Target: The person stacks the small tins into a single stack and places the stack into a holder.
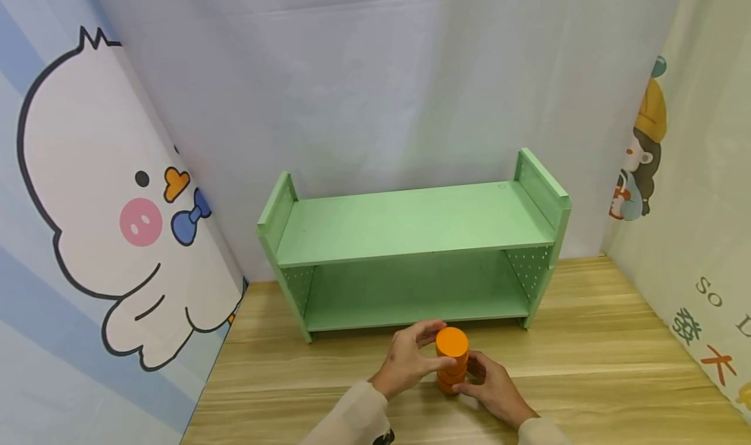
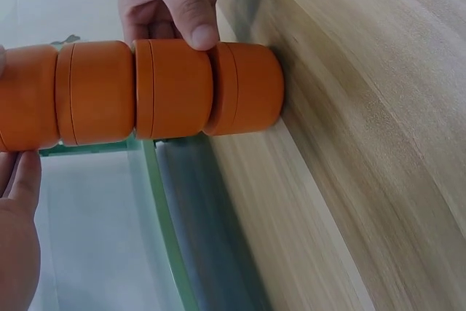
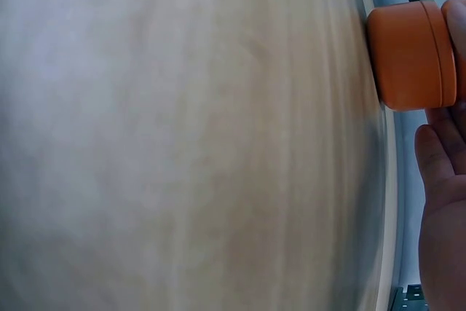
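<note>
Several round orange jars, each with a lid seam, form an upright stack (image 1: 452, 367) on the wooden table. My left hand (image 1: 411, 359) holds the top of the stack between thumb and fingers. Lower down, on the opposite side, my right hand (image 1: 495, 387) grips the stack. In the left wrist view, the right thumb (image 2: 200, 30) presses on the jar just above the bottom jar (image 2: 251, 89), and left fingertips touch the top jar (image 2: 25, 96). The right wrist view catches the bottom jar (image 3: 408, 56) close against the tabletop, with the right hand (image 3: 445, 209) beside it.
A green two-tier shelf (image 1: 411, 227) with raised side panels stands right behind the jars. Wooden tabletop (image 1: 587, 341) extends to both sides. Pale cloth backdrops (image 1: 381, 93) with printed cartoon figures hang behind and along the sides.
</note>
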A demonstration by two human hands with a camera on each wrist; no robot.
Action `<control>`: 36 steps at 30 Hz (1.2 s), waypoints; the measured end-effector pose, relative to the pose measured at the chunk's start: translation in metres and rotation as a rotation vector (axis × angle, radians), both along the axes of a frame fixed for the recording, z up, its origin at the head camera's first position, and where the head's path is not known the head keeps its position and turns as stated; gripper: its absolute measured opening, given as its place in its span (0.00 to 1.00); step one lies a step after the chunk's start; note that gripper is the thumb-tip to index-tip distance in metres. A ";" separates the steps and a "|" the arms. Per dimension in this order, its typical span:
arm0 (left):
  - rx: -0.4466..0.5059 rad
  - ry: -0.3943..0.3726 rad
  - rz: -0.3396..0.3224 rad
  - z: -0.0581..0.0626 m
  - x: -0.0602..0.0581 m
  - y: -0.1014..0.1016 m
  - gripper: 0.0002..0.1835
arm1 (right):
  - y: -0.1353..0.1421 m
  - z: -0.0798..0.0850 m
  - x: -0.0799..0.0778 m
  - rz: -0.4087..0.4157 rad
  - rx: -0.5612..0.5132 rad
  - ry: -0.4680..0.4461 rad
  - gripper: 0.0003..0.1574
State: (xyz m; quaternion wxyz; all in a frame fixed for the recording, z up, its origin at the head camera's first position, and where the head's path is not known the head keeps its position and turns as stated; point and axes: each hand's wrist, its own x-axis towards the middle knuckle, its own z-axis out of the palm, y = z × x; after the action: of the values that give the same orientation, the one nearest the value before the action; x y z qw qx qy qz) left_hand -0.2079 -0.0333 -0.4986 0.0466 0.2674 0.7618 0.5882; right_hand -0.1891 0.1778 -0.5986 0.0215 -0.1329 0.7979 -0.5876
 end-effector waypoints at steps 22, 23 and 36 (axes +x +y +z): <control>-0.055 -0.030 0.051 -0.019 0.004 0.000 0.41 | 0.000 0.002 0.000 -0.007 0.056 0.031 0.38; -0.059 -0.049 0.056 -0.023 0.005 0.000 0.41 | 0.000 0.002 0.001 -0.005 0.058 0.031 0.39; -0.042 -0.101 0.085 -0.058 0.008 -0.003 0.37 | 0.007 0.000 0.002 0.022 0.104 0.067 0.41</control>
State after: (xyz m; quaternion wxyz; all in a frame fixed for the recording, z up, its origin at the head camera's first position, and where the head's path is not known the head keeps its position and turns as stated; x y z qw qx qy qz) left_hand -0.1999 -0.0359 -0.5564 0.0656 0.2038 0.7812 0.5865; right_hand -0.1875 0.1853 -0.5985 0.0081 -0.1601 0.8260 -0.5404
